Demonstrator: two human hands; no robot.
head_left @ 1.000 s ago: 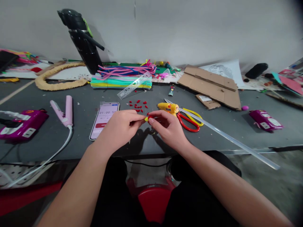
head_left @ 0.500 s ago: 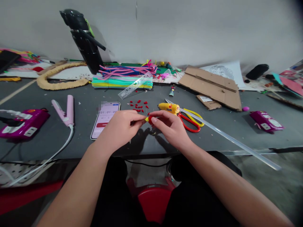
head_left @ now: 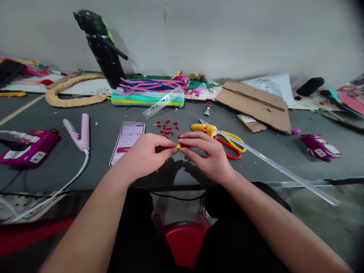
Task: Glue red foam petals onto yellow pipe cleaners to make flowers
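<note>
Near the front edge of the desk [head_left: 284,151], around its middle, both hands meet fingertip to fingertip. The left hand [head_left: 153,151] comes in from about 8 o'clock, its thumb and forefinger pinching a small yellow piece [head_left: 178,146]. The right hand [head_left: 209,153] comes in from about 4 o'clock; its thumb and forefinger close on a red piece [head_left: 185,144] just beside the yellow. Fingers hide much of both, so I cannot tell whether they are joined.

From that pinch, a scatter of small red bits [head_left: 167,127] lies at 11 o'clock, near the fingers. At 9 o'clock, partly covered by the left hand, is a phone [head_left: 127,141] showing digits; farther out the same way are a pink hair straightener [head_left: 82,136] and a purple power strip [head_left: 31,146]. At 2 o'clock lies a yellow glue gun [head_left: 203,128], over the scissors [head_left: 234,156], whose red and yellow handles point to 3 o'clock. A long clear rod [head_left: 270,163] runs from the gun's rear toward 4 o'clock, past the desk edge.

Farther back, at 11 o'clock, a clear ruler [head_left: 164,102] rests across bundles of fuzzy coloured stems [head_left: 127,98]. At 1 o'clock is a lighter [head_left: 207,109], and at 2 o'clock, well beyond the glue gun, some brown cardboard [head_left: 253,104].
</note>
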